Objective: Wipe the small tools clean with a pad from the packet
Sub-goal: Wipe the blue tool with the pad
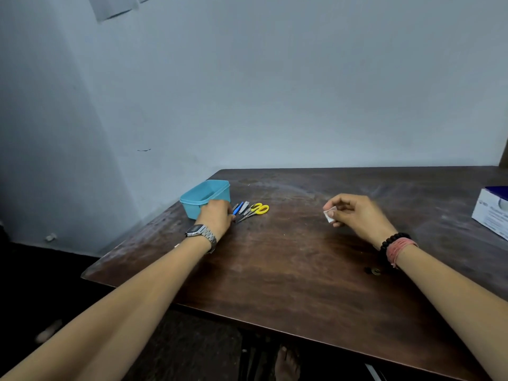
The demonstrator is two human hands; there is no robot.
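Fingers (334,213) of my right hand (354,214) are curled in and pinch a small white pad (328,216) between thumb and fingertips, held just above the table (288,270), right of centre. That wrist carries a black bead band (391,242) and a pink thread band (402,247).

My left hand (215,218) is out at the far left of the table, knuckles up, fingers bent down at the near end of the tools. From this angle I cannot tell whether it has one pinched or is only touching them. A metal watch (200,233) sits on that wrist.

The tools lie side by side, just right of that hand: a blue-handled pick (238,207), a silver nail clipper (244,206), and yellow scissors (257,209) with their blades pointing toward me. A dark thin tool (235,207) lies leftmost, partly hidden by my fingers.

Just behind the left hand stands a teal tub (204,195), open, near the table's far left corner; its near wall is partly covered by my knuckles.

At the right edge of the table, well apart from the right hand, sits a white and blue box (490,213), cut off by the frame. I cannot read its print.

Near my right forearm lies a small dark round bit (374,270), too small to make out.
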